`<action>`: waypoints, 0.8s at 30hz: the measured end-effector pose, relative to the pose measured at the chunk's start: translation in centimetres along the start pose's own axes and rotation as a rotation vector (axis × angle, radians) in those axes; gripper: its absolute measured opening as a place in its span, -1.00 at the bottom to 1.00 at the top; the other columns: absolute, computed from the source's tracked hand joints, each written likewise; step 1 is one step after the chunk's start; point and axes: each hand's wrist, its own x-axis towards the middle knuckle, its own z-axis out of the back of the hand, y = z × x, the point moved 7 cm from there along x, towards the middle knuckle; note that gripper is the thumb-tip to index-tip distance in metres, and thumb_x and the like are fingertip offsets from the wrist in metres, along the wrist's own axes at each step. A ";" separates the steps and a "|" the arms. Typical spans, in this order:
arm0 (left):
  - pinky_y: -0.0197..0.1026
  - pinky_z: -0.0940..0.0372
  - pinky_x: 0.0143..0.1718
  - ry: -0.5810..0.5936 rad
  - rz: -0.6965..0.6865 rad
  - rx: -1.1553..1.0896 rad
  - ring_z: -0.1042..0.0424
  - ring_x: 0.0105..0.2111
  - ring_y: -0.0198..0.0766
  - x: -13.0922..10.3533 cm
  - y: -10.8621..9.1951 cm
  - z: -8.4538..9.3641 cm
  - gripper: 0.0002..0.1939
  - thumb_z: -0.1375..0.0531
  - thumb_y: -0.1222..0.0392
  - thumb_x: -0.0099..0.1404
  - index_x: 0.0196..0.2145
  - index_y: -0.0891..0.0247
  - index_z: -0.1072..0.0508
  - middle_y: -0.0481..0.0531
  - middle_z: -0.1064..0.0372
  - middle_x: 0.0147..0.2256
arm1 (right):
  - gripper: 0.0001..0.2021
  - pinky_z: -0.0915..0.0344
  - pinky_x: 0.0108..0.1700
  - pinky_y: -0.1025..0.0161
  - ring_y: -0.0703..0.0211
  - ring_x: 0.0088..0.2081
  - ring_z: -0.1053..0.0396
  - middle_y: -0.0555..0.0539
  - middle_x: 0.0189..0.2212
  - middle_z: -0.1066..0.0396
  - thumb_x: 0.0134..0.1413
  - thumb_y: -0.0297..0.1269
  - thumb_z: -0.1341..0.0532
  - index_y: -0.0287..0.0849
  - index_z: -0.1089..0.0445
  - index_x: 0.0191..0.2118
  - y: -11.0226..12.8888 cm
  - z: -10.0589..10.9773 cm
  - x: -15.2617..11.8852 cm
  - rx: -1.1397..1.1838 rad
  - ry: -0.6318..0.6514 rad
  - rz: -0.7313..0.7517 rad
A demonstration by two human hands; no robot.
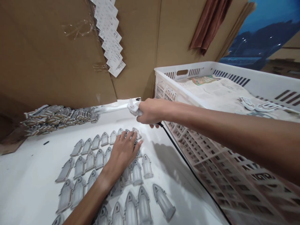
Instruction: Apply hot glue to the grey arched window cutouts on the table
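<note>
My right hand (151,112) is closed around a white handheld tool (133,107) with a black cord (181,153), held above the far edge of the white tabletop (30,175). The tool's exact kind is not clear. Palm down, my left hand (125,148) lies with fingers stretched over the far right end of several rows of small grey arch-shaped pieces (136,172). Its fingertips are at the top row, and the hand and forearm hide some pieces. One arch piece (164,202) lies tilted at the near right, apart from the others.
A pile of similar pieces (58,117) lies at the back left against a cardboard wall (138,47). Overlapping paper slips (110,40) hang there. On the right stands a white slatted crate (185,90) holding newspaper and white pieces (266,107). A brown cloth (208,26) hangs above.
</note>
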 end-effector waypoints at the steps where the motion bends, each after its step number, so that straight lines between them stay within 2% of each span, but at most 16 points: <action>1: 0.18 -0.32 0.12 -0.006 -0.003 0.000 -0.38 0.15 0.20 -0.1 0.0 0.1 -0.53 -0.10 0.01 0.58 0.26 0.35 -0.45 0.23 -0.50 0.17 | -0.84 -0.34 -0.31 0.22 0.17 -0.52 -0.50 -0.05 -0.49 -0.59 0.18 -0.26 -0.25 -0.19 -0.58 -0.32 0.0 -0.1 0.0 0.000 0.006 0.003; 8: 0.20 -0.33 0.11 0.023 0.020 -0.005 -0.39 0.13 0.21 0.1 -0.1 0.0 -0.55 -0.10 0.01 0.58 0.23 0.34 -0.47 0.25 -0.49 0.18 | -0.83 -0.35 -0.27 0.21 0.16 -0.48 -0.52 -0.04 -0.47 -0.59 0.18 -0.27 -0.26 -0.18 -0.60 -0.23 0.0 0.1 0.0 -0.015 0.003 -0.009; 16: 0.23 -0.30 0.16 0.018 0.023 -0.036 -0.36 0.20 0.23 -0.1 -0.2 -0.1 -0.52 -0.08 -0.01 0.58 0.25 0.35 -0.46 0.26 -0.49 0.19 | -0.83 -0.33 -0.32 0.22 0.20 -0.54 -0.50 -0.04 -0.48 -0.60 0.18 -0.29 -0.25 -0.19 -0.60 -0.26 0.2 -0.1 -0.1 -0.012 0.018 0.012; 24: 0.23 -0.33 0.08 0.025 0.043 -0.058 -0.39 0.11 0.23 0.0 0.0 -0.7 -0.49 -0.08 -0.02 0.57 0.27 0.37 -0.44 0.31 -0.49 0.13 | -0.83 -0.33 -0.32 0.21 0.18 -0.52 -0.50 -0.03 -0.47 -0.60 0.16 -0.28 -0.25 -0.18 -0.60 -0.23 0.1 -0.1 0.0 -0.009 0.006 -0.002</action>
